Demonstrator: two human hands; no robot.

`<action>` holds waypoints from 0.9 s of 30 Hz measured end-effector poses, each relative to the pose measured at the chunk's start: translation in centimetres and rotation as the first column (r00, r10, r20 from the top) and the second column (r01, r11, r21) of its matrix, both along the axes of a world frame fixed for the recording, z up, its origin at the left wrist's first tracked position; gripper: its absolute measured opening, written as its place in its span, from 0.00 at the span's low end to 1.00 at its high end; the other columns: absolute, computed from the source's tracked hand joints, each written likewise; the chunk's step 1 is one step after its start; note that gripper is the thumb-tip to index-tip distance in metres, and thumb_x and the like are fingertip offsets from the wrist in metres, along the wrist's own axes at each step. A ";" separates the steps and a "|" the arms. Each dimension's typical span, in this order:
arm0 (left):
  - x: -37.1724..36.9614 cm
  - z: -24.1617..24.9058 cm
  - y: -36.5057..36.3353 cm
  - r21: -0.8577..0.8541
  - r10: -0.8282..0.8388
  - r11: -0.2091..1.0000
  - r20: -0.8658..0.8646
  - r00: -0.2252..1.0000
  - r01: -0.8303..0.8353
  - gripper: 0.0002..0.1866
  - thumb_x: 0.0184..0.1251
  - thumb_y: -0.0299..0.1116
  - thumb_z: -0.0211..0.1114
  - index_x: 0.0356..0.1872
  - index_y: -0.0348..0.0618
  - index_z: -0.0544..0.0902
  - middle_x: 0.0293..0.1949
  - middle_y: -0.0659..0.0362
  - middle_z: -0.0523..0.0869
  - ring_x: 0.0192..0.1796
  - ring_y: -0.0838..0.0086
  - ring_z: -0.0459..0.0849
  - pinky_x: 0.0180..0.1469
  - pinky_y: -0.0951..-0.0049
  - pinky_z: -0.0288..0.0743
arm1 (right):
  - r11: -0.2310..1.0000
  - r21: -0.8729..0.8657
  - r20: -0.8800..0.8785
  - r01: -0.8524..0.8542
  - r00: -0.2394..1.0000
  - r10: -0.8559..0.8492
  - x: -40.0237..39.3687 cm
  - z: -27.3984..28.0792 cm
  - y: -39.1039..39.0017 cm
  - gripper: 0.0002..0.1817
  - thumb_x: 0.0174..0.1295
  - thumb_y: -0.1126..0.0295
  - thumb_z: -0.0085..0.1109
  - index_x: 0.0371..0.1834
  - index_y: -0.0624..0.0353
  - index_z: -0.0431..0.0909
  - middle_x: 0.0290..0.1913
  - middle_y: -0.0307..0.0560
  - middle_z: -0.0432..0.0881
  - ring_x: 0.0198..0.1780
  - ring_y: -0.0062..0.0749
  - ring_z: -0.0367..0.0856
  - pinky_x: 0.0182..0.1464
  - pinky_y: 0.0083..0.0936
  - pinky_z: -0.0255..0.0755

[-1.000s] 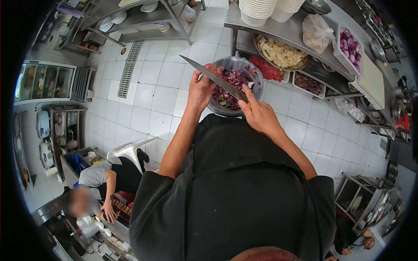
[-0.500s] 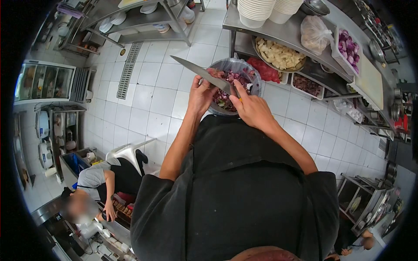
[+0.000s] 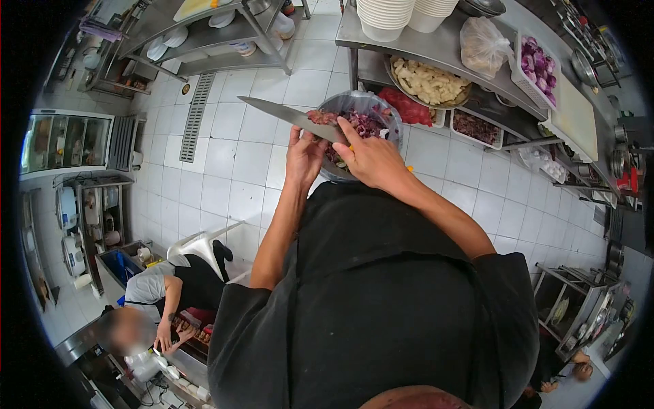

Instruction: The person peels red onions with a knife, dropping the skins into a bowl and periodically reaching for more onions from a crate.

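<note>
A large knife [image 3: 289, 117] lies across the near side of a lined bin [image 3: 396, 126], its tip pointing left. My right hand [image 3: 373, 158] is wrapped round the handle end, index finger stretched along the blade. Just below the blade is my left hand [image 3: 304, 155], its fingertips closed near the edge; whatever they pinch is hidden. Behind the blade, inside the bin, are dark red and purple scraps [image 3: 364, 124] with some green and white bits.
At the right, a steel table [image 3: 436, 42] bears white tubs [image 3: 383, 17], a plastic bag [image 3: 485, 48] and a basket of purple onions [image 3: 538, 68]. Under it sits a bowl of pale pieces [image 3: 429, 83]. A co-worker [image 3: 153, 286] is at lower left.
Both hands and the knife have moved left in view, the blade reaching further past the bin. The co-worker's two hands now show together over the food.
</note>
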State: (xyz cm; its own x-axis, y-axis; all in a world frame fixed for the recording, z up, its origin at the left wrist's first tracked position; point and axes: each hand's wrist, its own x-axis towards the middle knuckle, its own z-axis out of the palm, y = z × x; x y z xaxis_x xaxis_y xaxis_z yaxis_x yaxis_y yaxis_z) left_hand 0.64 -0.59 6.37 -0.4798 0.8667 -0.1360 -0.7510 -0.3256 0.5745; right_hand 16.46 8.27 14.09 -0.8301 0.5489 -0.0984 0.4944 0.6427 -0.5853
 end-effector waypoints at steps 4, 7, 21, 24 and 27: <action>0.0 0.1 0.3 0.052 0.041 0.998 -0.031 0.999 -0.040 0.18 0.71 0.29 0.62 0.59 0.45 0.70 0.62 0.48 0.76 0.67 0.56 0.73 0.69 0.55 0.69 | 0.999 0.024 -0.015 0.026 1.000 -0.026 -0.9 -0.1 -0.2 0.33 0.72 0.49 0.43 0.74 0.57 0.58 0.23 0.62 0.81 0.28 0.62 0.81 0.34 0.55 0.72; -0.4 -0.2 0.4 0.044 0.031 0.999 -0.012 0.999 -0.030 0.17 0.71 0.29 0.62 0.58 0.45 0.70 0.61 0.48 0.76 0.67 0.56 0.73 0.69 0.55 0.69 | 1.000 0.003 0.016 0.025 1.000 -0.025 -1.3 0.1 -0.2 0.33 0.72 0.49 0.44 0.73 0.58 0.59 0.24 0.62 0.82 0.28 0.62 0.81 0.35 0.55 0.73; -0.2 -2.3 0.0 -0.050 -0.043 0.998 -0.110 0.993 0.038 0.22 0.71 0.27 0.58 0.64 0.45 0.64 0.62 0.51 0.76 0.60 0.62 0.78 0.64 0.61 0.72 | 0.998 -0.013 -0.006 0.057 0.998 -0.057 -3.2 0.0 -0.2 0.33 0.73 0.49 0.40 0.74 0.59 0.58 0.30 0.68 0.82 0.32 0.65 0.81 0.38 0.55 0.74; 1.3 -1.3 0.0 -0.081 -0.042 0.996 -0.008 0.999 0.042 0.16 0.71 0.26 0.60 0.56 0.50 0.69 0.60 0.55 0.77 0.60 0.65 0.77 0.62 0.63 0.72 | 0.998 -0.047 -0.058 0.038 0.998 -0.040 -3.2 0.4 1.0 0.33 0.72 0.49 0.40 0.73 0.59 0.59 0.32 0.70 0.82 0.35 0.68 0.81 0.43 0.55 0.74; 0.6 -1.2 -0.4 -0.042 -0.091 0.995 0.011 0.996 0.092 0.16 0.71 0.24 0.59 0.56 0.51 0.71 0.54 0.57 0.80 0.58 0.68 0.78 0.62 0.64 0.71 | 0.991 -0.122 -0.082 0.062 0.994 -0.073 -3.1 0.9 1.0 0.33 0.72 0.48 0.40 0.72 0.60 0.61 0.30 0.70 0.82 0.36 0.67 0.81 0.43 0.54 0.73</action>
